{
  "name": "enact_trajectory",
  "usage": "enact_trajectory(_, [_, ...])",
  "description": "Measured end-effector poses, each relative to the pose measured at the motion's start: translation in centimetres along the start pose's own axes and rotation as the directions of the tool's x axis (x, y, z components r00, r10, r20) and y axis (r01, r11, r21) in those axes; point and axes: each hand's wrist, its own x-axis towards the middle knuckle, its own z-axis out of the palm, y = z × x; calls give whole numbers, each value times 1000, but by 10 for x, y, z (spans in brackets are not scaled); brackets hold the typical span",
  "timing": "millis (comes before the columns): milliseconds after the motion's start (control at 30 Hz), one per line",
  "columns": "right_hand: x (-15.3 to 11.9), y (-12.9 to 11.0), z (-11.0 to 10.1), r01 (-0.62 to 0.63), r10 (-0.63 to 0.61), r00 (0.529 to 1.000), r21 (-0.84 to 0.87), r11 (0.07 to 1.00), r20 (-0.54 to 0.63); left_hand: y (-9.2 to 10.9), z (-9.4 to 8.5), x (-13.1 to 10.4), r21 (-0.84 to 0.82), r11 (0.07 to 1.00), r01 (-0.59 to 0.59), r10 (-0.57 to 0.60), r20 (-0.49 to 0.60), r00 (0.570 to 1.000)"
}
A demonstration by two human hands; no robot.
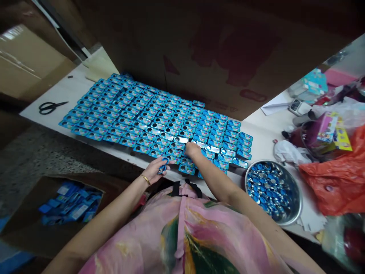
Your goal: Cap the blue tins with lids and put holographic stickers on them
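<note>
Rows of small blue rectangular cases (148,114) cover the white table. Those toward the left show dark round openings, while many at the right have blue discs in them. My left hand (155,170) is at the table's front edge, its fingers curled round several small round blue-and-silver caps (162,167). Over the front rows, right of centre, my right hand (192,149) reaches down with its fingers pinched together at one case. Whatever is between those fingertips is hidden. A steel bowl (299,205) at the right holds a heap of similar blue-and-silver caps (265,186).
Black scissors (51,107) lie at the table's left end. A large cardboard box (182,49) walls off the back. Below left, an open carton (23,232) contains blue packets (74,203). An orange plastic bag (336,175) and clutter crowd the right.
</note>
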Motion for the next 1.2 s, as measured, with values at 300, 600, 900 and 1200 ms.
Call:
enact_trajectory(300, [-38,-11,32,62,50,956,368,928,-288,22,-23,46,441,896,48,12,-133,991])
enact_trajectory(600, [-72,-34,74,135,210,958,953,271,-195,23,-16,39,322,926,198,-249,125,960])
enact_trajectory(900, [-60,-9,58,-261,368,894,372,891,-255,45,-49,38,78,928,365,-372,110,922])
enact_trajectory(1200, [-29,-26,32,-441,443,896,102,892,-2,56,-55,24,210,962,174,-228,271,935])
